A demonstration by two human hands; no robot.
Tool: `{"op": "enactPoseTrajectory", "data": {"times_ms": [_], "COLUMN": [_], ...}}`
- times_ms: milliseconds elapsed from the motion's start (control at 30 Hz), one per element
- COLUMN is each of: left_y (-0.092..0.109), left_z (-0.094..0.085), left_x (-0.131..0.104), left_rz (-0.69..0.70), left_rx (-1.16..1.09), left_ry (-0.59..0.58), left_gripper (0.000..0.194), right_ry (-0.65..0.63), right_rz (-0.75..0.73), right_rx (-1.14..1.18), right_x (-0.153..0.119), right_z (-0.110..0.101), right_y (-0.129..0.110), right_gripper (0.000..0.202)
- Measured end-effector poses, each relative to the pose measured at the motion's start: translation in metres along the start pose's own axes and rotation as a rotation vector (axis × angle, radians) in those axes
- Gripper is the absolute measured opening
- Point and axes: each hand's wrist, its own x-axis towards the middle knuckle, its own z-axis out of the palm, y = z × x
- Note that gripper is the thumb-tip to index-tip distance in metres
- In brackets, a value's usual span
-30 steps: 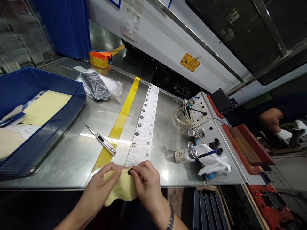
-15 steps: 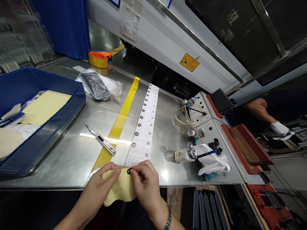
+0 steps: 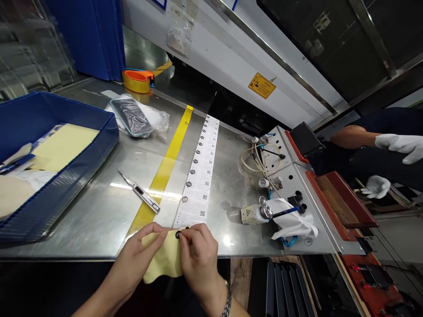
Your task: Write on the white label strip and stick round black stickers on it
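My left hand (image 3: 139, 248) pinches the upper left edge of a soft yellow sheet of sticker backing paper (image 3: 165, 259), which hangs down in a curve at the table's front edge. At the sheet's top right, my right hand (image 3: 200, 255) is closed in a pinch at a small round black sticker (image 3: 177, 234) with a pale mark on it. A second dark bit shows by the right fingertips, too small to make out. Just beyond the hands lies a long white strip of printed labels (image 3: 194, 185) with dark round marks down one side. A utility knife (image 3: 140, 193) rests left of it.
A blue bin (image 3: 99, 145) with yellow sheets stands at left. Behind it lie a bagged phone-like device (image 3: 130, 116) and a tape roll (image 3: 136, 81). At right are a pump bottle (image 3: 251, 214), a white cloth (image 3: 291, 220) and tubing (image 3: 251, 159). A co-worker's gloved hands (image 3: 401, 144) show far right.
My right fingers have shifted slightly at the sheet's top edge, and more of the round black sticker shows. The left hand stays in place. The co-worker's gloved hand has risen.
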Motion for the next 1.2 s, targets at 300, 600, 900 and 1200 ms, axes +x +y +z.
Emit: {"op": "enactPoseTrajectory", "data": {"times_ms": [300, 600, 900, 1200], "left_y": [-0.003, -0.001, 0.002, -0.001], "left_z": [-0.005, -0.009, -0.009, -0.014], "left_x": [-0.002, -0.005, -0.006, 0.0], "left_rz": [0.101, 0.159, 0.138, 0.114], "left_rx": [0.314, 0.429, 0.399, 0.298], "left_ry": [-0.097, -0.281, -0.292, -0.336], "left_gripper": [0.032, 0.029, 0.03, 0.032], "right_ry": [-0.026, -0.411, -0.433, -0.281], "right_rz": [0.222, 0.409, 0.399, 0.522], "right_rx": [0.202, 0.054, -0.081, -0.168], "right_x": [0.027, 0.062, 0.065, 0.074], "right_z": [-0.031, -0.001, 0.006, 0.005], "right_y": [0.008, 0.033, 0.027, 0.04], "right_gripper": [0.012, 0.009, 0.011, 0.024]}}
